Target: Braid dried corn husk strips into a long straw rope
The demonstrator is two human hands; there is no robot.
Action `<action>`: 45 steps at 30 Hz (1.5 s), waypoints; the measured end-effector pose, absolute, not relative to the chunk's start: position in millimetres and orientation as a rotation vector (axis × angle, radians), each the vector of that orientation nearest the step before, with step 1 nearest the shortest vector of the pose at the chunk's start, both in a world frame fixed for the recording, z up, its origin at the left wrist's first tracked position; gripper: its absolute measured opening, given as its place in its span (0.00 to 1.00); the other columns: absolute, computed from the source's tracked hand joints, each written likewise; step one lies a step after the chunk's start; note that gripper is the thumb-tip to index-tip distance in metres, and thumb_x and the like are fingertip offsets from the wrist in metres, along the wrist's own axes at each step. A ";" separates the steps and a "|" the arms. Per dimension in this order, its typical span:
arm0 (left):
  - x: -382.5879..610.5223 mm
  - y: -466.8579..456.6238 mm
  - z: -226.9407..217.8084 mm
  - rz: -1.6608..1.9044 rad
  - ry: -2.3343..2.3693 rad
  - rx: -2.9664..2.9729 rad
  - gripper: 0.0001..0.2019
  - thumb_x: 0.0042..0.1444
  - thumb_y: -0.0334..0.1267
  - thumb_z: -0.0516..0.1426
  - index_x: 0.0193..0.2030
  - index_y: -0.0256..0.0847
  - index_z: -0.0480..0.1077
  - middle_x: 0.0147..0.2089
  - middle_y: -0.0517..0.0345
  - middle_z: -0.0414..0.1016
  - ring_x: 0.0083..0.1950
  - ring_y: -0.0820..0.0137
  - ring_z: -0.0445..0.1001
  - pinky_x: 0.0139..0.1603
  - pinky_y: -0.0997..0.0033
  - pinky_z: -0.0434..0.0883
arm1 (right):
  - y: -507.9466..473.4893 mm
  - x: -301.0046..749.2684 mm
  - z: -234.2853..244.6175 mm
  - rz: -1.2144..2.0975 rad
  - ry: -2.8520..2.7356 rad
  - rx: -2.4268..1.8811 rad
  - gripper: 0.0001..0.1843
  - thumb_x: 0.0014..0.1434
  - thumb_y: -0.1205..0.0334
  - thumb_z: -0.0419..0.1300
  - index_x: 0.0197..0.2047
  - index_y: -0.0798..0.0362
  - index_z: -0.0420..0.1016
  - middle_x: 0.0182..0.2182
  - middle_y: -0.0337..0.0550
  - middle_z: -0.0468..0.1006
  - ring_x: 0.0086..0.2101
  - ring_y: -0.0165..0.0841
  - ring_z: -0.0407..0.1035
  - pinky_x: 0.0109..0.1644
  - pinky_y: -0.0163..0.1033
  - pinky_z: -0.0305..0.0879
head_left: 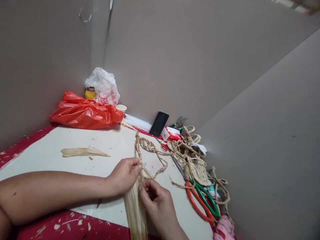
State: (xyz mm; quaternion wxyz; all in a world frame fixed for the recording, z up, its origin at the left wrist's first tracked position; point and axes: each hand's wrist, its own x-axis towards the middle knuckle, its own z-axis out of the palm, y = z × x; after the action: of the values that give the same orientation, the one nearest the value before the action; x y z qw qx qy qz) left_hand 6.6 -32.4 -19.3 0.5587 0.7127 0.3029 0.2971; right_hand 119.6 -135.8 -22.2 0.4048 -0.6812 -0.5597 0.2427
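Note:
My left hand pinches a braided straw-coloured cord at its lower end, thumb against the forefinger. Wide pale strips of what looks like dried husk fan out below that pinch and run down past the front edge of the white surface. Just to the right and a little lower, my right hand is closed, with thumb and forefinger on the edge of a husk strip. The finished braid loops away behind both hands toward the right. A loose piece of dried husk lies flat, left of my hands.
Large shears with an orange and a green handle lie at the right beside a heap of braided cord. A phone leans on the wall. A red plastic bag and a white cup stand at the back left.

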 end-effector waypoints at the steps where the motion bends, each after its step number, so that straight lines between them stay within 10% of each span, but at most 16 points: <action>1: 6.2 -33.5 -19.3 0.719 0.723 1.722 0.12 0.57 0.42 0.48 0.26 0.40 0.61 0.23 0.63 0.62 0.27 0.73 0.62 0.29 0.75 0.58 | -136.0 118.5 -24.2 0.555 -1.455 -1.728 0.10 0.55 0.62 0.55 0.24 0.54 0.67 0.19 0.36 0.66 0.21 0.28 0.60 0.25 0.31 0.56; 9: 8.3 -34.5 -25.0 0.764 0.755 1.853 0.11 0.57 0.38 0.48 0.25 0.40 0.58 0.24 0.64 0.60 0.28 0.74 0.59 0.30 0.75 0.56 | -135.6 112.3 -27.5 0.173 -1.696 -1.707 0.07 0.57 0.66 0.52 0.27 0.53 0.66 0.21 0.38 0.69 0.21 0.28 0.62 0.28 0.32 0.57; 45: 9.5 -39.3 -33.4 0.850 0.627 1.530 0.11 0.54 0.43 0.50 0.26 0.38 0.60 0.23 0.64 0.58 0.28 0.74 0.58 0.30 0.75 0.57 | -125.7 99.0 -28.5 0.444 -1.365 -1.749 0.15 0.55 0.62 0.52 0.19 0.53 0.61 0.15 0.32 0.60 0.19 0.26 0.54 0.23 0.31 0.49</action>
State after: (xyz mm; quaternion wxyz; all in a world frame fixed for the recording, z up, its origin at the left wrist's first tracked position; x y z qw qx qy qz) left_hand 9.5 -39.3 -33.4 0.5982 0.6595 0.2700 0.3665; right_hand 99.0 -125.7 -28.5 0.4256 -0.6995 -0.5460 0.1775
